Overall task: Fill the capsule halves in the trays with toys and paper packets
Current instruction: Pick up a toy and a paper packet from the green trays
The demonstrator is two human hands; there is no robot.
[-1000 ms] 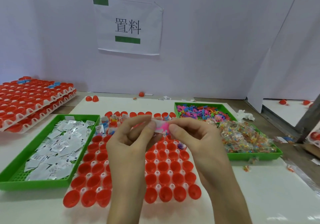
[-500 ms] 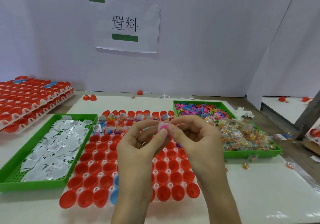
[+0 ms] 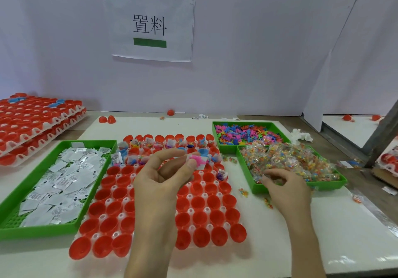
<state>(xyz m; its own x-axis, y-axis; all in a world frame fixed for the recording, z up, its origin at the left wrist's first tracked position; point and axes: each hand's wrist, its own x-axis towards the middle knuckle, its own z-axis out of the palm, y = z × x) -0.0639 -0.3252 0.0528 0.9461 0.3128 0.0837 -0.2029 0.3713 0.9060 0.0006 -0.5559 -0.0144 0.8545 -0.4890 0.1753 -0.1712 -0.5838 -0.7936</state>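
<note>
Your right hand (image 3: 286, 189) has let go of the shared hold and swung out to the right of the grip, so your left hand (image 3: 163, 183) alone carries the toy packet (image 3: 199, 161). Beneath that grip spreads the sheet of red capsule halves (image 3: 216, 217). The rows beyond the grip already hold toys and slips, while those beneath it and nearer you look bare. Left of the grip lies the green bin (image 3: 38, 229) of paper packets (image 3: 64, 183). Right of it is the green tray (image 3: 256, 188) heaped with bagged toys (image 3: 290, 161), where your right fingers curl down onto the heap at the near corner. Whether they have anything pinched I cannot tell. Your left thumb and forefinger pinch the toy packet by its left edge, forearm rising from below, the other fingers loosely bent. I judge the packet very light, soft and thin-skinned, apt to crumple or slip. A light pinch on an edge or corner should suit, not a squeeze on the pink toy inside.
</note>
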